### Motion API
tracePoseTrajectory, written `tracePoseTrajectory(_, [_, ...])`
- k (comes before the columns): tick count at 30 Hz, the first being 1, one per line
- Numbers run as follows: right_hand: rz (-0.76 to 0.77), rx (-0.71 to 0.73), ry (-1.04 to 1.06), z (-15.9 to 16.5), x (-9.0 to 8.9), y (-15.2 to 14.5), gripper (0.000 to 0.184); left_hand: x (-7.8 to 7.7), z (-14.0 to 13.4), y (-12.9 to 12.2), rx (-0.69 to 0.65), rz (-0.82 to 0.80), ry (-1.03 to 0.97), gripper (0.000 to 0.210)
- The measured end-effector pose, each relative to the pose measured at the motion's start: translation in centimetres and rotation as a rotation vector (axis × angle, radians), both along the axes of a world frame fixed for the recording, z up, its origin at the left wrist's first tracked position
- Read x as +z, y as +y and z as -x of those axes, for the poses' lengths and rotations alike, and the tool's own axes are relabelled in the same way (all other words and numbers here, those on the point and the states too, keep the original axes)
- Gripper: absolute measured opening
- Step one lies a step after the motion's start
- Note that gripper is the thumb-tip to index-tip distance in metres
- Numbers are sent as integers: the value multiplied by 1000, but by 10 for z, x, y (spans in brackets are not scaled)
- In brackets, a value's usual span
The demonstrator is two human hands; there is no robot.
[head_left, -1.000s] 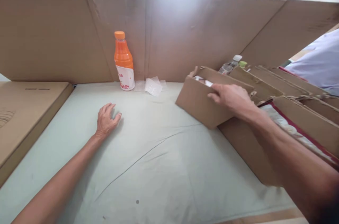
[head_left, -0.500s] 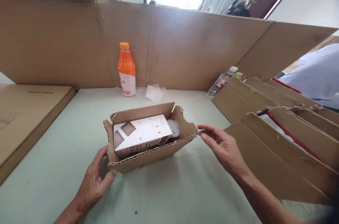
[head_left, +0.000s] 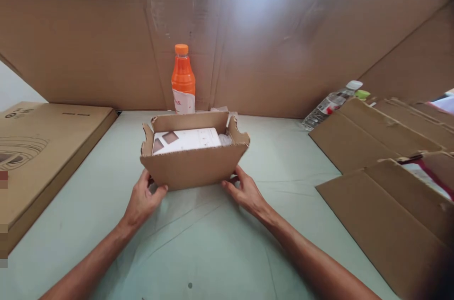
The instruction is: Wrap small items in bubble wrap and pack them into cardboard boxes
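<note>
Between both hands (head_left: pixel 144 198) (head_left: pixel 244 191), open carton (head_left: pixel 193 165).

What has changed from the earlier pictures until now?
The box came off the stack at the right and now sits on the table in front of the person. The left hand, flat on the table before, now holds its left bottom corner; the right hand, apart from it half a second ago, holds the right one. The orange bottle and the clear bottle stayed by the cardboard wall.
</note>
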State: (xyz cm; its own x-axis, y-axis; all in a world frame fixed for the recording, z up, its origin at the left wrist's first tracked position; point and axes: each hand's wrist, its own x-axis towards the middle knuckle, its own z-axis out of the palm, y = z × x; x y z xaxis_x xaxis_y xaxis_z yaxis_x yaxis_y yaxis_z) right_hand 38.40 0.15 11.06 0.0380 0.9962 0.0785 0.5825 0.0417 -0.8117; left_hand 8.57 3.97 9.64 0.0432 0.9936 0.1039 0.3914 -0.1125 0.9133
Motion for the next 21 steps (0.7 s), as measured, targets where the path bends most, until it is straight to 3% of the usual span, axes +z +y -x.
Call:
tracePoseTrajectory(3, [-20, 11, 123, 12, -9, 38, 62, 0, -3, 38, 63, -41, -80, 46])
tracePoseTrajectory(7, [-104, -8, 244, 25, -34, 59, 66, -18, -9, 64, 145, -101, -137, 40])
tracePoseTrajectory(12, [-190, -9, 335, 23, -55, 56, 60, -37, -5, 65, 200, -141, -73, 38])
tracePoseTrajectory(21, [-136, 28, 321, 23, -52, 57, 63, -31, 4, 69, 246, -199, 141, 27])
